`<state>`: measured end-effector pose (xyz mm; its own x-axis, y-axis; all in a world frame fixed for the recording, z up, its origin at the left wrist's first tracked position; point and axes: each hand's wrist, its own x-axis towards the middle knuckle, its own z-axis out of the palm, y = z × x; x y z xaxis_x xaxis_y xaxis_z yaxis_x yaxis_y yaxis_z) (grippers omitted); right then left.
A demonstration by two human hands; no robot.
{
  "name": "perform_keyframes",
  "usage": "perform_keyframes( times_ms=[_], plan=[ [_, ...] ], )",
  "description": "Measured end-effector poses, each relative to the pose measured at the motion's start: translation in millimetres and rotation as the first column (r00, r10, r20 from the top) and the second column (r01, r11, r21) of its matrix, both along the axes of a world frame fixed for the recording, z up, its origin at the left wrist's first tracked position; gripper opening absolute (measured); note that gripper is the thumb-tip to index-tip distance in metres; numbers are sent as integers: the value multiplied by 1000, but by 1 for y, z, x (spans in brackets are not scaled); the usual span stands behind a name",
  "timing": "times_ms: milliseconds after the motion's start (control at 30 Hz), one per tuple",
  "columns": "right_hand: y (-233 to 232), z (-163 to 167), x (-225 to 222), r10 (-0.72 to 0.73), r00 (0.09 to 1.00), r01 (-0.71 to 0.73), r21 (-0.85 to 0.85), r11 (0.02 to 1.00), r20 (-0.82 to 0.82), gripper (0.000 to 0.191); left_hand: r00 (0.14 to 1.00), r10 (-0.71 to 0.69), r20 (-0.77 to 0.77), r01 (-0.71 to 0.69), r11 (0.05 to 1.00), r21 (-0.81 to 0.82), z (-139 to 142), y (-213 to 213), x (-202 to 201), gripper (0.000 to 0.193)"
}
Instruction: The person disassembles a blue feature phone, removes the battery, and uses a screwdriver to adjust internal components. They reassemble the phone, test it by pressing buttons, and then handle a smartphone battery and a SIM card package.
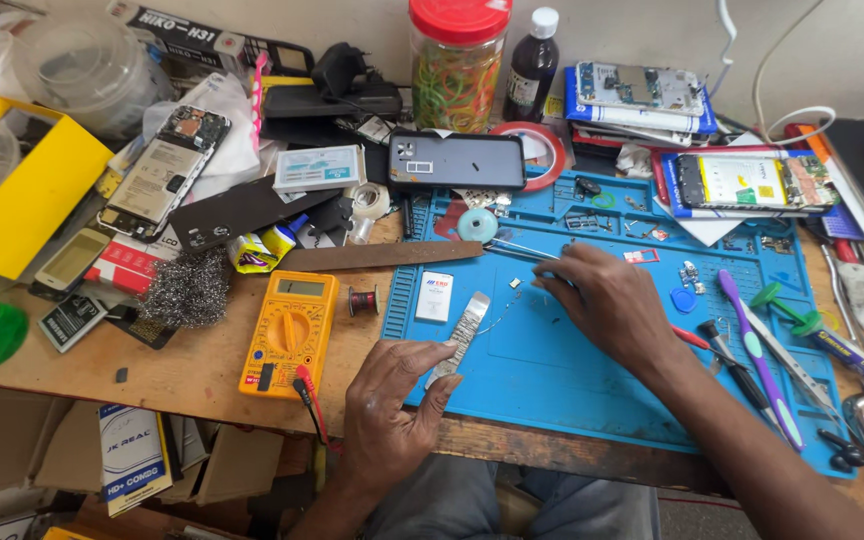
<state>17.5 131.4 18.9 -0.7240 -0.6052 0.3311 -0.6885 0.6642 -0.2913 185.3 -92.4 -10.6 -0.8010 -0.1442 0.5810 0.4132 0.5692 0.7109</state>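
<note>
A narrow metal strip [462, 335], flat and pale grey, lies slantwise on the near left part of the blue work mat [572, 370], its lower end pinched between the thumb and fingers of the left hand [392, 400], which is closed narrowly upon it. A fine wire or thread appears to trail from the strip's upper half, though the view is too coarse to be sure. The right hand [607, 300] rests knuckles-up at the mat's centre, fingers drawn together over a tiny loose part [515, 283]; whether the fingertips hold anything cannot be told. Risk: the small parts scattered on the mat are light and unsecured, so a sweep of either wrist or a flick of the springy strip could probably knock them off the mat's edge. Beside the strip stands a small white rectangular pack [434, 296]; left of the mat are a yellow multimeter [290, 332] with its leads, a small wire spool [361, 300] and a wad of steel wool [186, 289]. To the right lie a purple toothbrush [758, 355] and screwdrivers; at the rear, a dark phone [455, 161] and a red-lidded jar [457, 62].
</note>
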Motion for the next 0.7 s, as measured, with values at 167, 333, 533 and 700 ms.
perform_keyframes(
  times_ms=[167, 333, 533, 700],
  plan=[
    [-29, -6, -30, 147, 989, -147, 48, 988, 5, 17, 1000, 20, -5, -20, 1000, 17, 2, -1, 2, 28],
    [-21, 4, -32, 128, 991, -128, 13, 992, 45, 19, 1000, 11, 13, -11, 1000, 24, 2, -1, 2, 27],
    [23, 9, 14, 81, 996, -83, 93, 992, 33, 33, 1000, 7, 15, -7, 999, 35, -1, -1, 3, 28],
    [36, -11, 44, 151, 976, -107, 257, 961, -158, 75, 1000, 14, 24, -15, 999, 33, -1, 1, 3, 28]
  ],
)
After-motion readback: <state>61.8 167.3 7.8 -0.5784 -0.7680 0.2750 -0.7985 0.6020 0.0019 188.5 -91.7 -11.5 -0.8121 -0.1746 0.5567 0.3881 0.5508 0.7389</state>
